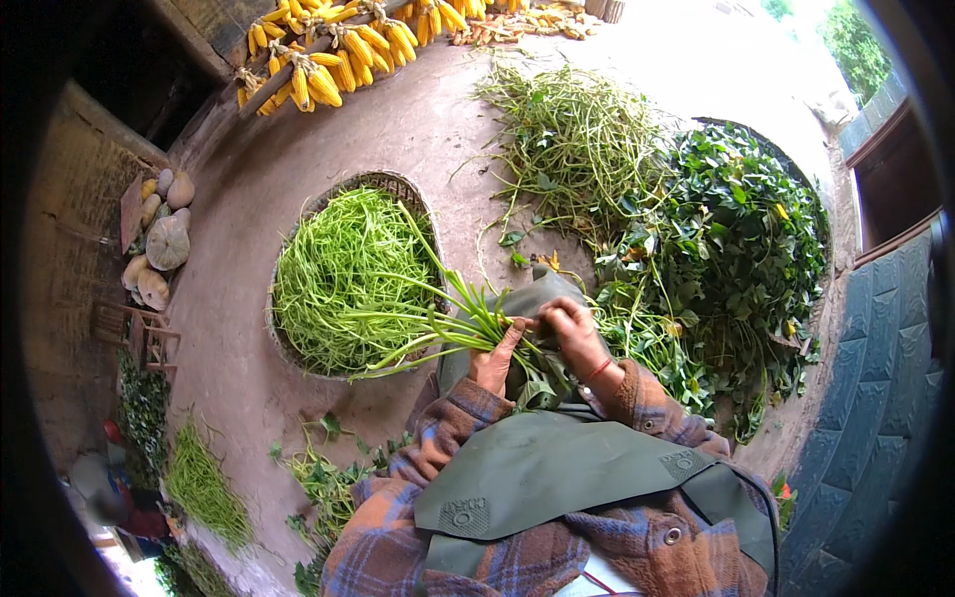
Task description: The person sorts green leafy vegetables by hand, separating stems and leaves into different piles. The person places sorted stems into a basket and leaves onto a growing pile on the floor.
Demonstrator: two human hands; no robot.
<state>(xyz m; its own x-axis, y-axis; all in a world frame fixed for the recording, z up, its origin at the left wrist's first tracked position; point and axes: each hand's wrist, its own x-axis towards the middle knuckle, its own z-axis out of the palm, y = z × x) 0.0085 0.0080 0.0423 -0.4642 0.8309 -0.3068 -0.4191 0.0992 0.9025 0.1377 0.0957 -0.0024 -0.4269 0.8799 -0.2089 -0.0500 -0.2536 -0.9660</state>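
My left hand is closed round a bunch of long green leaf stalks, whose pale cut-looking ends fan out to the left. Dark green leaves hang from the bunch over my lap. Close beside it, my right hand is closed with its fingertips pinched at the top of the bunch; what they grip is too small to make out. Left of my hands stands a round woven basket heaped with bright green stalks. The stalk tips from my left hand reach over its near right rim.
A large heap of leafy vines lies to the right, with stripped-looking stems beyond it. Yellow corn cobs hang from a pole at the back. Pumpkins sit along the left wall, and more green stalks lie at the lower left.
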